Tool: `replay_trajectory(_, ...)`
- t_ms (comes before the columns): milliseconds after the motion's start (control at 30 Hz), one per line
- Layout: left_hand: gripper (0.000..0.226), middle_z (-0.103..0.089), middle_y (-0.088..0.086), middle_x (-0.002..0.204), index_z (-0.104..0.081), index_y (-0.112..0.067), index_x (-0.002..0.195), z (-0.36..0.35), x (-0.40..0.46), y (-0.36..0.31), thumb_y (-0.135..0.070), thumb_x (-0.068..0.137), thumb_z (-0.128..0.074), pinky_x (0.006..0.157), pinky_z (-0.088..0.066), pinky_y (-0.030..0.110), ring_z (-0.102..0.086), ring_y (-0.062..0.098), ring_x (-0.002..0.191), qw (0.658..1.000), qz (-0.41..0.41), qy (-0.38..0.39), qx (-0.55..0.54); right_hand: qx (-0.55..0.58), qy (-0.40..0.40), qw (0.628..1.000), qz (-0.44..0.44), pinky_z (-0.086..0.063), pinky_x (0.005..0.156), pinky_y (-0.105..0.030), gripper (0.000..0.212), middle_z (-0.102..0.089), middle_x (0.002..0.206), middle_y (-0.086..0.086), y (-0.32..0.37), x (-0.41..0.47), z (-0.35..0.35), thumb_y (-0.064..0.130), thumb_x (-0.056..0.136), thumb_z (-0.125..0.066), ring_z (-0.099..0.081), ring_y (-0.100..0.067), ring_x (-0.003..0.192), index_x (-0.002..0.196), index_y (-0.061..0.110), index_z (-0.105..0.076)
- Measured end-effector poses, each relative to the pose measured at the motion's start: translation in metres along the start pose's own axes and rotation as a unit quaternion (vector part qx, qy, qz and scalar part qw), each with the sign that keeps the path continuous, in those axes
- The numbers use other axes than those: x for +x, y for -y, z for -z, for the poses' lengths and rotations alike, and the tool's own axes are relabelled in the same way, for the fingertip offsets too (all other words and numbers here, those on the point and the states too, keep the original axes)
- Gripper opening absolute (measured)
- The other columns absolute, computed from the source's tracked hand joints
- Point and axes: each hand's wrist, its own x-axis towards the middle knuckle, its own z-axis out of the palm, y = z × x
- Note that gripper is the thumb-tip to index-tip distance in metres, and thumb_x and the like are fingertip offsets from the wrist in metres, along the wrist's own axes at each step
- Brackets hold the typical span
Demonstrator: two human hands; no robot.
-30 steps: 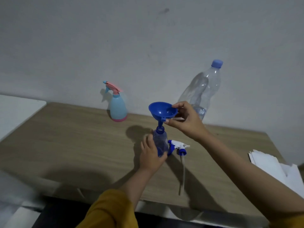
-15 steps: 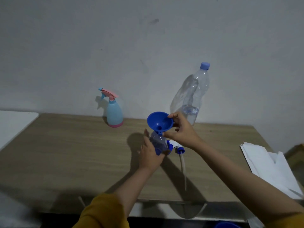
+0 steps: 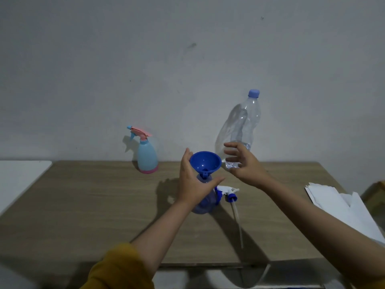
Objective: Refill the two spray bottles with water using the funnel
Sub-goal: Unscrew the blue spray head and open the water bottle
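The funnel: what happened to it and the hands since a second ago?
The right hand let go of the funnel and moved right, toward the water bottle. The left hand slid up from the small bottle to cup the funnel. The funnel stays in that bottle; the pink sprayer stayed put.

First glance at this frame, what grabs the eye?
The bright blue plastic funnel seated in the neck of the clear blue spray bottle at table centre, the left hand cupped beside it. The right hand reaches, fingers spread, toward the tall clear plastic water bottle by the wall. The light-blue and pink spray bottle stands back left.
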Motion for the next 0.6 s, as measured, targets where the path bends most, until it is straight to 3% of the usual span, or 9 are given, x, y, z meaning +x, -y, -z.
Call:
replay_trajectory(133, 0.103, -0.040, -0.003, 0.141, -0.024, -0.018, 0.144, -0.001, 0.003, -0.003, -0.042, 0.063, -0.083, 0.096, -0.036, 0.018, -0.042, 0.011, 0.128, 1.000, 0.001, -0.026, 0.011, -0.003, -0.028, 1.000, 0.013, -0.046, 0.069, -0.013, 0.052, -0.056, 0.123, -0.001, 0.001, 0.010, 0.013, 0.004, 0.082, -0.067, -0.059, -0.014, 0.106, 0.126, 0.026, -0.049)
replay_trajectory(267, 0.111, -0.027, -0.005, 0.149, -0.014, -0.027, 0.146, 0.002, 0.001, -0.011, -0.051, 0.060, -0.082, 0.099, -0.033, 0.021, -0.031, 0.007, 0.132, 1.000, 0.003, -0.014, 0.026, -0.036, -0.050, 0.998, 0.031, -0.049, 0.079, -0.018, 0.042, -0.060, 0.117, -0.003, 0.005, 0.026, 0.032, 0.000, 0.082, -0.062, -0.060, -0.017, 0.105, 0.118, 0.021, -0.055)
replay_trajectory(433, 0.113, -0.022, -0.006, 0.150, -0.014, -0.023, 0.146, -0.004, 0.016, -0.056, -0.065, 0.059, -0.072, 0.105, -0.026, 0.022, -0.024, 0.008, 0.137, 0.996, -0.050, -0.052, 0.053, -0.085, -0.135, 0.983, 0.095, -0.042, 0.070, -0.008, 0.030, -0.066, 0.106, -0.002, 0.020, 0.057, 0.070, 0.006, 0.081, -0.066, -0.062, -0.015, 0.092, 0.110, 0.013, -0.062)
replay_trajectory(600, 0.097, -0.024, 0.000, 0.150, -0.017, -0.019, 0.146, -0.055, 0.069, -0.102, -0.056, 0.073, -0.068, 0.102, -0.029, 0.023, -0.027, 0.015, 0.137, 0.994, -0.062, -0.063, 0.061, -0.148, -0.229, 0.950, 0.153, -0.048, 0.084, -0.029, 0.032, -0.062, 0.113, -0.012, 0.032, 0.109, 0.119, 0.011, 0.082, -0.062, -0.061, -0.026, 0.100, 0.114, 0.011, -0.063)
